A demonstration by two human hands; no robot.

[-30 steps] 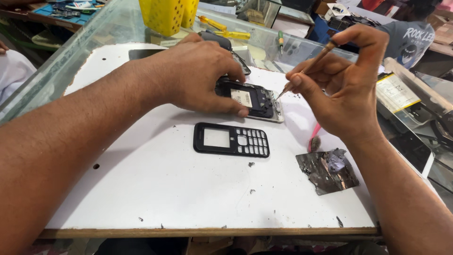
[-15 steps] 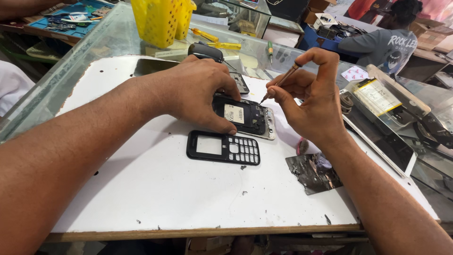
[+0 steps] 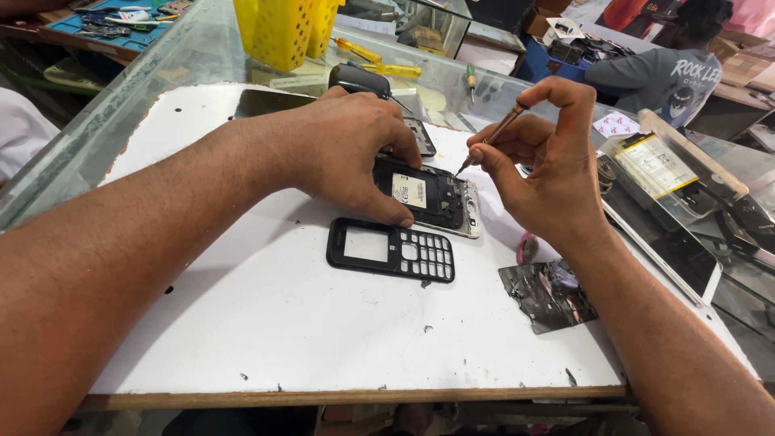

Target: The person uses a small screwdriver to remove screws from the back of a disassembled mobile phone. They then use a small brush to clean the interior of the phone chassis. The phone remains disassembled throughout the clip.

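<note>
While the white tabletop (image 3: pixel 242 323) takes most of the view, a glass counter (image 3: pixel 161 73) runs behind it, with a yellow basket (image 3: pixel 278 28) standing on the glass. The left hand (image 3: pixel 347 153) lies over the upper part of an opened phone body (image 3: pixel 432 198), which rests flat on the tabletop near its far edge; the thumb presses on the near edge of the phone body and the fingers curl over its far side, so the grip of this hand is closed on it. The right hand (image 3: pixel 549 169) is just to the right of the phone body, and its grip is pinched shut on a thin screwdriver (image 3: pixel 492 137), held between thumb and fingers. The tool is tilted and its tip points down at the right upper corner of the phone body; I cannot tell if the tip touches. Compared with half a second ago, the screwdriver tip is at nearly the same corner, both hands keep the same hold, and the phone body has not moved on the tabletop. Just in front of the phone body lies a black keypad cover (image 3: pixel 391 250), apart from it. To the right, near the right forearm, lies a crumpled piece of dark shiny foil (image 3: pixel 549 295). Behind, on the glass, are two yellow-handled screwdrivers (image 3: pixel 379 63)
</note>
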